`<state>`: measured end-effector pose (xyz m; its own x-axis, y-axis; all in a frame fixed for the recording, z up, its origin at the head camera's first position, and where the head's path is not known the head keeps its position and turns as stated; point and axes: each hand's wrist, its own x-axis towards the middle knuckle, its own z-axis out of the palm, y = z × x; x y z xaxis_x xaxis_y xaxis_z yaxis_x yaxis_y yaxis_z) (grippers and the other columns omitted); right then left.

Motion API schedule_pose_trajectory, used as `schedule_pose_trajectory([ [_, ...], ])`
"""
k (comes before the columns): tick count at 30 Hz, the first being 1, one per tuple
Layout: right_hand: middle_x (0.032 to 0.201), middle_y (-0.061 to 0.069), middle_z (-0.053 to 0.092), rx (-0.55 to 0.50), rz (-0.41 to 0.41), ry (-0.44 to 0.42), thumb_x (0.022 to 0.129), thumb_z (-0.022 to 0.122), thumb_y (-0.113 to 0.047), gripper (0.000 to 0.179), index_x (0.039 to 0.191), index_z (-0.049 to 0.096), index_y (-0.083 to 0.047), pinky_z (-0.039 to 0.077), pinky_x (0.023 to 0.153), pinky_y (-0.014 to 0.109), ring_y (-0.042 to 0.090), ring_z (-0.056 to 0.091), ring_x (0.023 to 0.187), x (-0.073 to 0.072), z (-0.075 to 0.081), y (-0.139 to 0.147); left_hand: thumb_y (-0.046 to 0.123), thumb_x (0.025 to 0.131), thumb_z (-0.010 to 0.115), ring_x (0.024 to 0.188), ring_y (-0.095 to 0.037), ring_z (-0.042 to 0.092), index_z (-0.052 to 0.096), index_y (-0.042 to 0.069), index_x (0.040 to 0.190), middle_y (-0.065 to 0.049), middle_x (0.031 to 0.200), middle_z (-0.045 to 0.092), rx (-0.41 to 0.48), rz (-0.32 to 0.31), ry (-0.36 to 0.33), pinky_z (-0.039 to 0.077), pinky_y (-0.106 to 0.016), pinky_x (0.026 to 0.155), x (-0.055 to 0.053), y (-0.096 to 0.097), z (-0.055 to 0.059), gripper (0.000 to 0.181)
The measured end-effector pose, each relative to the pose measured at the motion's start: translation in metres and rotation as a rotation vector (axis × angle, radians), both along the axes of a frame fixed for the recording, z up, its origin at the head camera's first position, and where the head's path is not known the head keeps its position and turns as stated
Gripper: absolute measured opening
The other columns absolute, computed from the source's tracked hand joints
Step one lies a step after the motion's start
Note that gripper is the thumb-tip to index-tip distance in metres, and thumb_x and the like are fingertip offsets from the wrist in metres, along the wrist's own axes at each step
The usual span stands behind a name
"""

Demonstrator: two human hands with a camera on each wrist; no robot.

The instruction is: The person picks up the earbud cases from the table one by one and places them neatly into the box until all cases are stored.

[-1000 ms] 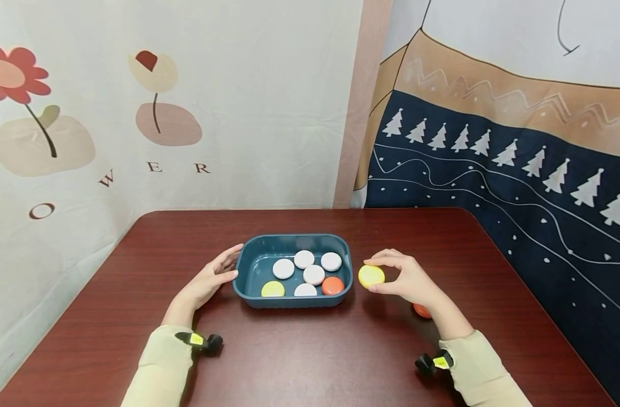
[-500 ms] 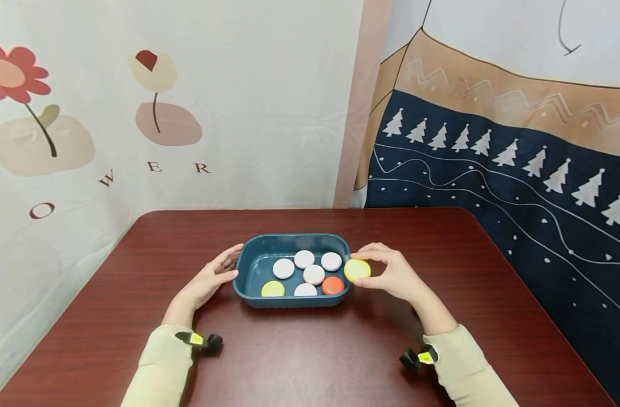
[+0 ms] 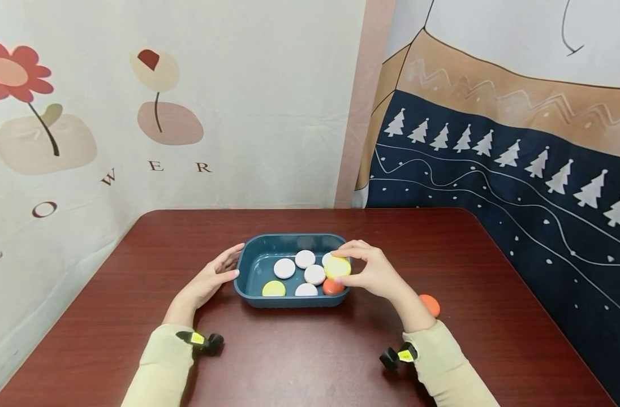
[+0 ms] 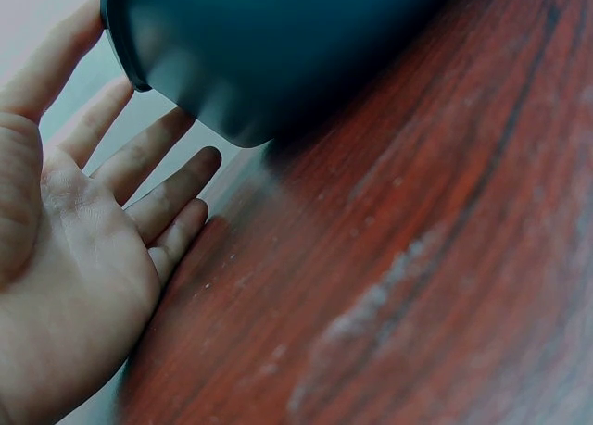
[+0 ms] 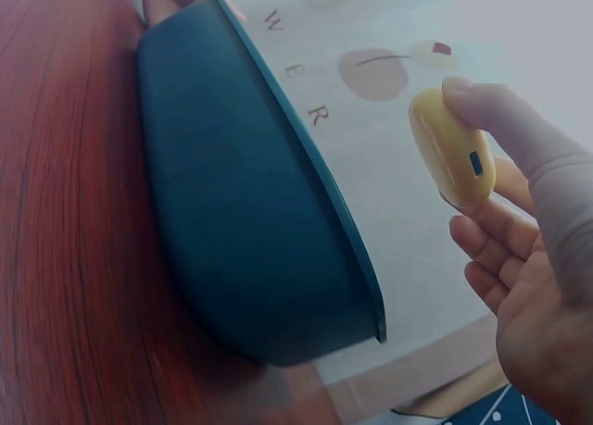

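Observation:
A dark teal tray [image 3: 289, 302] stands on the table with several white discs [image 3: 284, 268], a yellow-green disc [image 3: 274, 289] and an orange-red disc [image 3: 332, 287] inside. At its left end my left hand [image 3: 208, 285] touches the rim with extended, spread fingers; the left wrist view shows the bare palm [image 4: 83, 249]. Between thumb and fingers my right hand [image 3: 373, 271] pinches a round yellow disc [image 3: 338, 268] over the tray's right end, partly covering a white disc. In the right wrist view the yellow disc [image 5: 449, 147] has rounded sides and a small dark slot in its edge.
An orange disc [image 3: 429, 305] lies on the table just right of my right wrist. The reddish-brown table [image 3: 310, 362] extends around the tray. Printed cloths [image 3: 269, 113] hang behind it. A small black device is strapped to each wrist.
My right hand has moved left with the yellow disc, from beside the tray to over its right end. The orange disc on the table shows more fully. My left hand stays at the tray.

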<state>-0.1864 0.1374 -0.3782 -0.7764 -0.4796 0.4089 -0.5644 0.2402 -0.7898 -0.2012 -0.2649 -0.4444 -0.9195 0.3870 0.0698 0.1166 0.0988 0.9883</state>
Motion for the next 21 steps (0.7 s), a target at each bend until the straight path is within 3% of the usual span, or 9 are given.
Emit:
schedule_pose_trajectory([
  [5,0.111,0.006,0.063,-0.017,-0.004,-0.050,0.072,0.084,-0.006,0.046,0.115,0.070,-0.003,0.049,0.079,0.041,0.021,0.051,0.107,0.002,0.006,-0.012,0.003,0.095,0.055,0.135,-0.030,0.028,0.024,0.008,0.152,-0.021,0.151,0.026,0.011,-0.017,0.012,0.035,-0.019,0.097,0.000,0.000,0.000,0.064],
  [11,0.112,0.017,0.061,-0.016,-0.007,-0.071,0.073,0.080,0.002,0.043,0.114,0.066,0.008,0.048,0.084,0.033,0.025,0.051,0.108,0.014,0.027,-0.025,0.003,0.095,0.055,0.135,-0.030,0.027,0.024,0.007,0.151,-0.020,0.151,0.027,0.008,-0.011,0.009,0.034,-0.018,0.097,0.000,0.000,0.001,0.064],
  [16,0.113,0.013,0.062,-0.023,-0.030,-0.079,0.074,0.082,-0.003,0.043,0.115,0.068,0.002,0.048,0.082,0.034,0.024,0.052,0.108,0.004,0.011,-0.029,0.003,0.095,0.055,0.135,-0.031,0.026,0.024,0.008,0.152,-0.019,0.152,0.026,0.006,-0.009,0.007,0.034,-0.018,0.097,-0.001,-0.001,0.000,0.065],
  [21,0.112,0.003,0.063,-0.044,-0.035,-0.062,0.071,0.086,-0.013,0.045,0.114,0.071,-0.007,0.048,0.084,0.046,0.019,0.053,0.107,-0.006,-0.003,-0.035,0.003,0.095,0.055,0.136,-0.031,0.026,0.024,0.008,0.152,-0.019,0.152,0.026,0.012,-0.010,0.005,0.034,-0.018,0.097,0.000,-0.001,0.001,0.064],
])
